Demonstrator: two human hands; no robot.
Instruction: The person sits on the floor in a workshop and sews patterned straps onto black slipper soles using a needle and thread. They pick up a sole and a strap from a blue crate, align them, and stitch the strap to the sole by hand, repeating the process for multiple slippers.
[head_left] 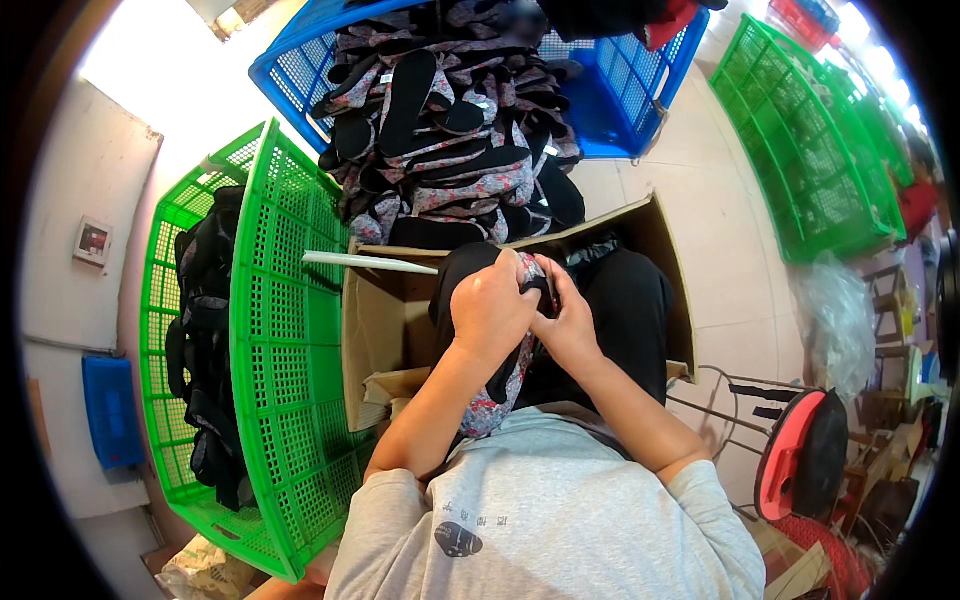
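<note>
Above the lap [630,310], left fingers [513,265] curl tightly on floral-and-black fabric [514,384]; right fingers [566,287] pinch it.

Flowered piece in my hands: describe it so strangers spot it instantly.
Start at the grey shirt. Just above, over black trousers, the left hand and right hand hold the flowered piece. Only it is held; similar pieces lie heaped beyond.

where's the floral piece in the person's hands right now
In the head view, the floral piece is near the centre, held by the left hand and right hand, its lower end at the grey shirt.
</note>
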